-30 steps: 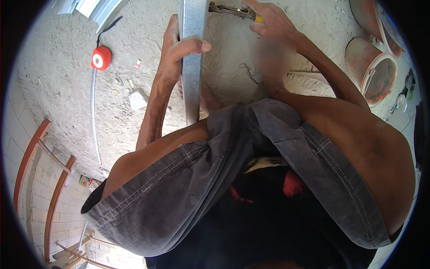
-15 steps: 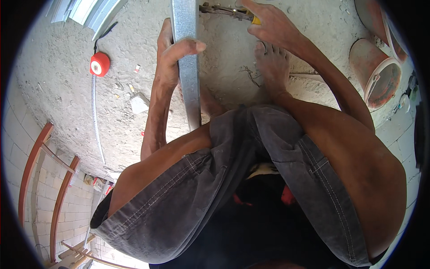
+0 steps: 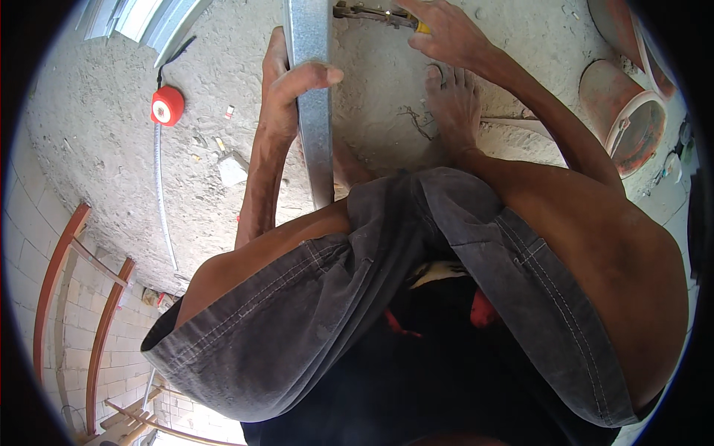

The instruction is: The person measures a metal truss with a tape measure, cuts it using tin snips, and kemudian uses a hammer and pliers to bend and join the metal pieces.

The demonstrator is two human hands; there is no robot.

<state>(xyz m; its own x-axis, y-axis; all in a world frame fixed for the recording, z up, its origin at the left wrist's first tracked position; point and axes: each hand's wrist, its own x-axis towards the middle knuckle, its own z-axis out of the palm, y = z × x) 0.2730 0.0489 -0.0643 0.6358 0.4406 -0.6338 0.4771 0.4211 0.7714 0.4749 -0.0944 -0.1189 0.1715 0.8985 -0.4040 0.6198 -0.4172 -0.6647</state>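
Note:
A galvanized metal stud (image 3: 317, 141) stretches from the top edge of the view down toward my legs. My left hand (image 3: 286, 89) is closed around it, its thumb lying across the face and the other fingers mostly hidden behind. At the top, my right hand (image 3: 450, 33) grips the yellow handle of what look like tin snips (image 3: 372, 13). Their dark metal jaws point left and reach the stud's right edge. Whether the jaws bite into the metal cannot be made out.
On the dusty concrete floor (image 3: 201, 171) at left lies a red tape measure (image 3: 167, 106) with its blade pulled out. More metal profiles (image 3: 141, 22) rest at the upper left. Dirty buckets (image 3: 625, 119) lie at right. Brown-red frames (image 3: 100, 334) lean by the block wall. My bare foot (image 3: 455, 104) is below the snips.
My right hand and the snips have shifted slightly up and left. My left hand keeps its hold on the stud. My knees have spread a little.

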